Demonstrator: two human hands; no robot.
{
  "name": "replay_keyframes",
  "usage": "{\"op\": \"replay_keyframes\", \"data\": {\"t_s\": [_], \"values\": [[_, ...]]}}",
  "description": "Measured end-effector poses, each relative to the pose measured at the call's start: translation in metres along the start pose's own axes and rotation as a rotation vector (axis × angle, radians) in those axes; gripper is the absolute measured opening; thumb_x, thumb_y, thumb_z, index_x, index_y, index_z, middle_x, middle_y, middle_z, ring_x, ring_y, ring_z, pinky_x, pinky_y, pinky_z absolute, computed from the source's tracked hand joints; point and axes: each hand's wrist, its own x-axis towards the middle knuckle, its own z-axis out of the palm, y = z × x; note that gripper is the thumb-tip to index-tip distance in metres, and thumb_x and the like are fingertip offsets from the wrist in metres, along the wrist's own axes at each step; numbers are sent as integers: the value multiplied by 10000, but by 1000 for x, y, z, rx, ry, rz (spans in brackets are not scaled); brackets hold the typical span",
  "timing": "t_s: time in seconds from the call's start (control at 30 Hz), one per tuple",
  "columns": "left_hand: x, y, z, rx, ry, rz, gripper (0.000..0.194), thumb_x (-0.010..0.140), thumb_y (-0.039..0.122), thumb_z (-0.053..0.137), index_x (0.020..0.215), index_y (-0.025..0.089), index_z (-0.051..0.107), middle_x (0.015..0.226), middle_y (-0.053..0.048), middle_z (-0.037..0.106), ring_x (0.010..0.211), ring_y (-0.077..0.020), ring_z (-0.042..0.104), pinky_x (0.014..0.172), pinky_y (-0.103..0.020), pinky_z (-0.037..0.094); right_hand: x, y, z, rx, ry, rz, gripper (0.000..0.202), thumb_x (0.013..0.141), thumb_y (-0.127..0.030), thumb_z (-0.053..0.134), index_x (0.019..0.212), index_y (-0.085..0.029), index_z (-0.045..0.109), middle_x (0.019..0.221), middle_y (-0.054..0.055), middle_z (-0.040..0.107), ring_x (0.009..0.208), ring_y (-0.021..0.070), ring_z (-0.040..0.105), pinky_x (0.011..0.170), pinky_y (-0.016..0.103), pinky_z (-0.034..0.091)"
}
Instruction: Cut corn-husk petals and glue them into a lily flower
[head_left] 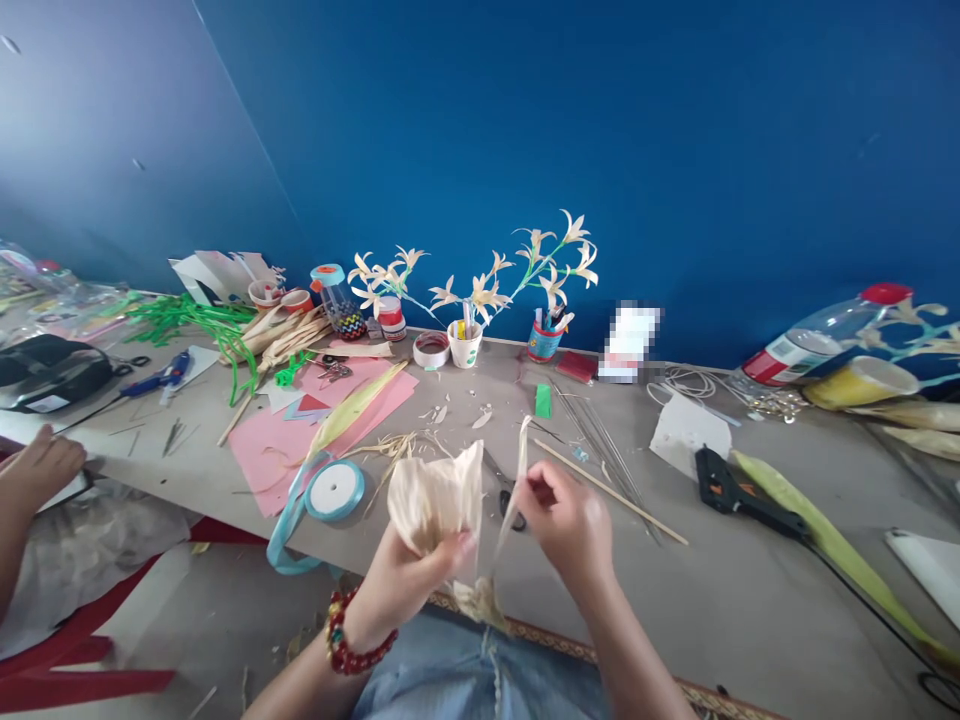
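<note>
My left hand [427,565] is closed around the lower part of a cream, gathered husk bunch [435,495], which fans out above my fingers near the table's front edge. To its right, my right hand [559,510] pinches a thin pale husk strip [523,450]; the strip's top end rises above my fingers and its lower part hangs between my hands. Dark-handled scissors [512,510] lie on the table, partly hidden behind the strip. A pale husk piece [480,602] is at the table edge below my hands.
A blue ribbon roll [335,490] and pink paper [259,440] lie left. Behind stand a white cup [465,345] and husk flowers [487,295]. On the right are a glue gun [742,495], a wooden stick [615,492] and wires. Another person's hand [49,465] is far left.
</note>
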Motion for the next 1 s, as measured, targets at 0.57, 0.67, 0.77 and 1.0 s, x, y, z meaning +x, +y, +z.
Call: {"op": "replay_keyframes", "data": {"t_s": [0.57, 0.67, 0.77, 1.0], "values": [[138, 48, -104, 1035, 35, 323, 351, 726, 382, 696, 933, 101, 660, 794, -32, 664, 751, -222, 646, 640, -264, 472, -14, 29, -19, 710, -123, 254, 252, 797, -410, 703, 759, -162, 677, 592, 14, 610, 523, 150, 591, 503, 245, 514], [122, 48, -86, 1015, 99, 439, 408, 775, 414, 653, 1074, 137, 640, 1070, -85, 661, 998, -260, 619, 771, -283, 488, -17, 26, -19, 705, -47, 164, 182, 813, -357, 694, 777, -180, 671, 641, 28, 652, 517, 159, 617, 493, 261, 536], [80, 44, -52, 694, -156, 364, 303, 882, 434, 538, 973, 175, 663, 943, -69, 695, 808, -180, 637, 699, -254, 491, -20, 19, -26, 502, 97, -109, 58, 848, -233, 641, 856, -215, 696, 842, 78, 726, 680, 212, 696, 608, 317, 581], [12, 6, 31, -248, -549, -134, 434, 748, 542, 689, 875, 131, 628, 748, -54, 624, 608, -122, 574, 538, -217, 431, -28, 14, -21, -39, 187, -642, 288, 856, -86, 573, 1073, -237, 688, 1001, 92, 756, 890, 219, 718, 798, 317, 564]]}}
